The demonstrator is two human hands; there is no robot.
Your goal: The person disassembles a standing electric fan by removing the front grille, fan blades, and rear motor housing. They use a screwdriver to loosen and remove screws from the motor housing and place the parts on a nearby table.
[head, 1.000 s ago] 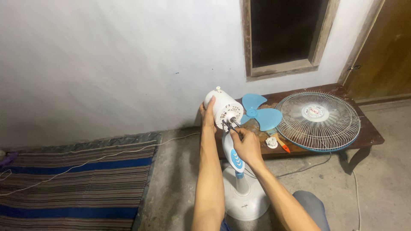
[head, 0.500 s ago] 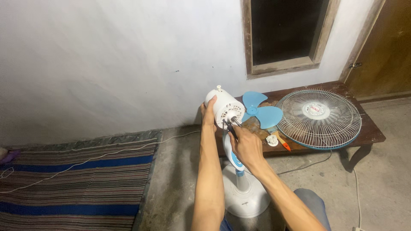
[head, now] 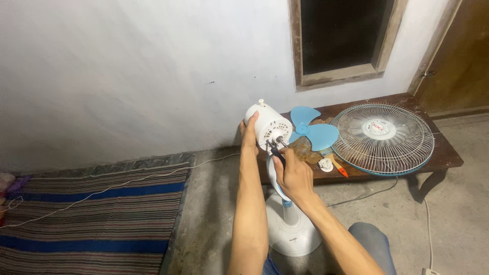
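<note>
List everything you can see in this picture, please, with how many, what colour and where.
fan motor head: one, white, atop the stand, left of the bench
fan stand: one, white with blue trim, round base on the concrete floor
fan blade: one, light blue, three-lobed, lying on the bench
fan guard: one, white wire with a blue rim, lying on the bench
bench: one, dark brown wood, against the wall
small white part: one, on the bench's front edge
orange-handled tool: one, beside the white part
mat: one, striped blue and brown, floor at left
cord: one, white, across the mat
window: one, dark, wood-framed
left hand: steadying the motor head
right hand: holding a dark tool at the motor head's front
</note>
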